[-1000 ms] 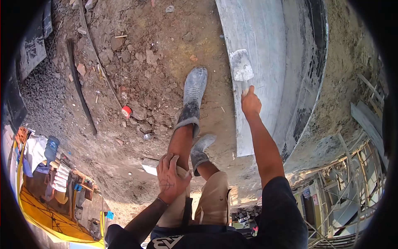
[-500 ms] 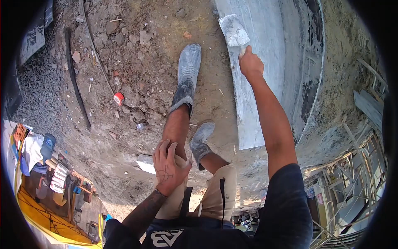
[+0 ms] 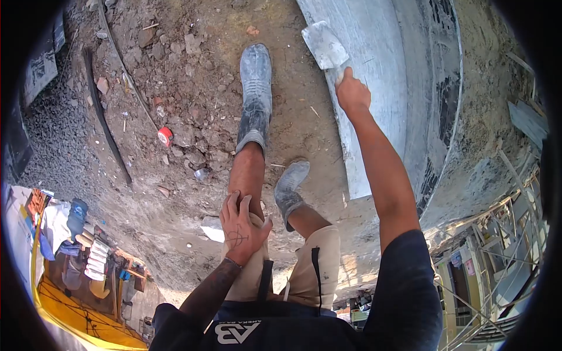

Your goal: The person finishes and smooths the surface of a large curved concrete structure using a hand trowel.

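Note:
My right hand [image 3: 353, 95] is closed round the handle of a trowel [image 3: 325, 47], whose broad blade is coated in pale grey-white residue. The blade lies over the left edge of a long, smooth grey panel [image 3: 380, 70], one corner reaching past that edge above the dirt. My right arm stretches forward across the panel. On my bent knee rests my left hand [image 3: 243, 231], fingers apart and holding nothing. Below it, my rubber boots [image 3: 256, 82] stand on the soil left of the panel, grey with dried dirt.
A red tape measure [image 3: 165, 137] lies among rubble on the left, near a dark stick [image 3: 105, 126]. Gravel [image 3: 55, 134] spreads at the far left. A yellow tarp [image 3: 76, 322] and cluttered goods fill the lower left; wooden poles and scaffolding [image 3: 497, 281] stand lower right.
The trowel blade has shifted slightly left, further over the panel's edge. The camera view has moved a little; my left hand stays on the knee.

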{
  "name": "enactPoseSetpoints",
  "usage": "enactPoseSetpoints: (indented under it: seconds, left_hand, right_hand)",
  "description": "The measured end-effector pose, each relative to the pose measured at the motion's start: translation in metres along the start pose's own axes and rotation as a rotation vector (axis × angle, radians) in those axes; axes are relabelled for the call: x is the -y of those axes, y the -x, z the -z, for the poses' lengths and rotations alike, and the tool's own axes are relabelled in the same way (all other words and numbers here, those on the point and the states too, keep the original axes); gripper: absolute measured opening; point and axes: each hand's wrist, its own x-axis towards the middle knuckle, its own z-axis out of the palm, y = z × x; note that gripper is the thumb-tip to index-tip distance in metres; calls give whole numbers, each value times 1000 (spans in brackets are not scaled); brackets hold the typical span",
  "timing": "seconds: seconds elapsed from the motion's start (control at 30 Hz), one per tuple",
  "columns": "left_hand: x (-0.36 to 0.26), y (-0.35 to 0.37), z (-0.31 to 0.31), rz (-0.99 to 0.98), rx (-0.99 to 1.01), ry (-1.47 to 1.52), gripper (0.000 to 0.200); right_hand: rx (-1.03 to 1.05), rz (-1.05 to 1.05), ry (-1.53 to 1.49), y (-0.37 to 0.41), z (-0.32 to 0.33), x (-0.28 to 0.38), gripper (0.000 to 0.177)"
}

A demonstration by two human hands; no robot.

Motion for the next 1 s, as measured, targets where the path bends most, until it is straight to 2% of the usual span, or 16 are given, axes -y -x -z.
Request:
enactPoseSetpoints:
  seconds: [0.07, 0.13, 0.2, 0.37, 0.43, 0.6, 0.67, 0.77, 0.87, 0.93, 1.0]
  left_hand:
    - [0, 0, -4, 7, 18, -27, 71]
    - [3, 3, -3, -16, -39, -19, 71]
    - [5, 6, -5, -15, -43, -7, 70]
    - [4, 6, -14, -23, -49, -33, 68]
    - [6, 6, -17, -29, -47, -32, 68]
    - [12, 7, -17, -29, -47, -42, 67]
    - [15, 5, -10, -30, -58, -26, 67]
    - [16, 1, 2, -27, -79, 2, 68]
    - [17, -3, 15, -17, -79, -10, 68]
    - [17, -7, 23, -6, -106, 15, 68]
    - [17, -10, 36, 0, -87, 26, 67]
  right_hand:
    - [-59, 36, -22, -31, 32, 32, 26]
    - [-86, 56, -81, -26, 23, 25, 33]
    - [-9, 12, -34, 8, 11, 3, 27]
    - [142, -135, 64, 152, -125, -129, 32]
    - [222, -225, 96, 207, -154, -171, 34]
    - [253, -283, 156, 269, -164, -202, 38]
    - [141, -277, 42, 257, -159, -188, 42]
    - [142, -180, 56, 200, -149, -154, 42]
    - [55, -209, -41, 135, -125, -100, 42]
    - [22, -192, -104, 84, -96, -61, 40]
    - [31, -161, -107, 30, -34, -10, 41]
